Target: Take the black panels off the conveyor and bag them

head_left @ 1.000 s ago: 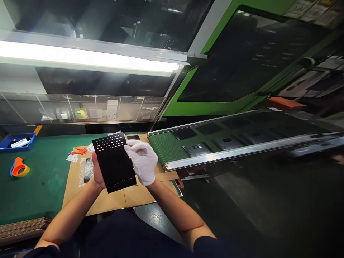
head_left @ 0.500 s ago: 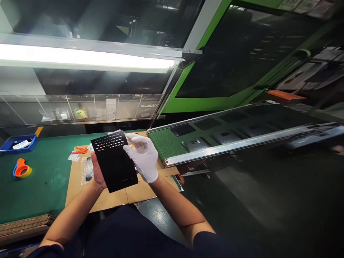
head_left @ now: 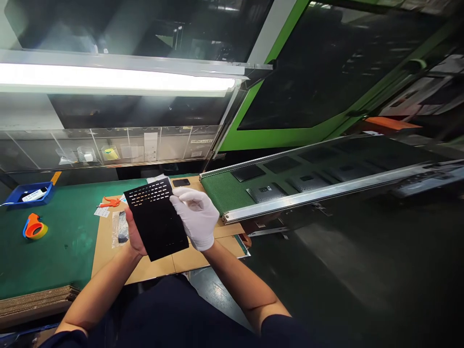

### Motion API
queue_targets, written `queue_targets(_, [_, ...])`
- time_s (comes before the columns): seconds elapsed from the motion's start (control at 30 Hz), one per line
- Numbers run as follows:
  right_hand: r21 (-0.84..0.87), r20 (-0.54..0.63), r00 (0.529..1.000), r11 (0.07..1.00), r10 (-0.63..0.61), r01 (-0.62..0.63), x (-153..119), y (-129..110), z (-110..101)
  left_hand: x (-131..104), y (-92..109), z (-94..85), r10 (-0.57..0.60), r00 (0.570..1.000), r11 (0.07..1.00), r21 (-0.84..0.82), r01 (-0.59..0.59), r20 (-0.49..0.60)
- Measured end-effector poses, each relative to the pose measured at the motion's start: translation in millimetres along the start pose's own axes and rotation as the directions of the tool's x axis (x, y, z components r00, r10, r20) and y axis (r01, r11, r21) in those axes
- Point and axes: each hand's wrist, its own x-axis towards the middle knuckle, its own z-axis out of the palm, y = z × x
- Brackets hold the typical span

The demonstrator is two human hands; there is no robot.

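A flat black panel (head_left: 159, 227) with rows of slots near its top end is held tilted in front of me above the cardboard. My bare left hand (head_left: 135, 234) grips it from its left edge; the fingers behind it are hidden. At the upper right edge is my right hand (head_left: 197, 217), in a white glove, its thumb and forefinger closed against the panel's rim. Beneath lies a cardboard sheet (head_left: 105, 258), bearing a clear plastic bag (head_left: 118, 229) with something dark in it. A dark phone-like object (head_left: 181, 182) rests behind the panel.
Orange-handled cutters (head_left: 111, 202), a tape dispenser (head_left: 34, 227) and a blue tray (head_left: 27, 195) are on the green table (head_left: 72, 261). To the right, a conveyor belt (head_left: 223, 193) carries several black panels (head_left: 268, 193). Stacked cardboard (head_left: 39, 302) sits lower left. A lamp (head_left: 119, 79) spans above.
My right hand has shifted slightly right and down, its fingers drawing together at the panel's edge. A small yellow spot at those fingers no longer shows. The view has moved slightly.
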Motion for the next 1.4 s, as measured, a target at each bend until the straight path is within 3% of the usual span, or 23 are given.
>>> queue_targets(0.13, [0.02,0.015,0.998,0.998,-0.053,0.052,1.6,0.4,0.0,1.1,0.6,1.8,0.019,1.0,0.999,-0.041,-0.02,-0.02])
queue_targets(0.4, [0.025,-0.001,1.0,1.0,-0.007,0.007,-0.2,9.1,1.2,2.9,3.0,1.5,0.045,0.998,0.996,-0.071,-0.048,-0.043])
queue_targets(0.77, [-0.001,-0.014,0.999,0.999,-0.047,0.047,4.8,2.6,0.2,9.2,2.4,2.6,0.077,0.996,0.992,-0.095,-0.082,-0.053])
queue_targets(1.03, [-0.029,-0.054,0.998,0.999,-0.028,0.026,2.5,8.4,-1.4,11.0,2.2,1.3,-0.034,0.999,0.998,-0.045,0.034,0.008])
queue_targets(1.4, [-0.049,-0.017,0.998,0.997,-0.062,0.061,5.3,3.8,-6.4,13.3,-4.6,2.5,-0.039,0.999,0.999,-0.031,0.039,-0.014])
